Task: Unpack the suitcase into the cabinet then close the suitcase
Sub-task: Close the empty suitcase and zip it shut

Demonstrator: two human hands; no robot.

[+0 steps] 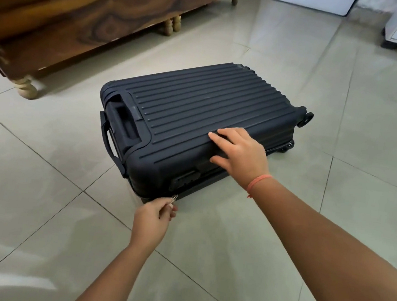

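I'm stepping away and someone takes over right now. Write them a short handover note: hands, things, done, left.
Suitcase lies flat on the tiled floor, lid down, wooden furniture behind it.
Left hand pinches the zipper pull at the near corner.
Right hand lies flat on the lid's near edge.
Done: lid lowered; whether it is emptied is hidden.
Left: run the zipper round the seam.

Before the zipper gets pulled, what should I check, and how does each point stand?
1. Left hand pinches the zipper pull: ok.
2. Right hand rests flat on the suitcase: ok.
3. Its halves meet along the near side: ok.
4. It lies flat on the floor: ok.
5. Zipper track free of snags: cannot tell.
6. Contents unpacked: cannot tell.
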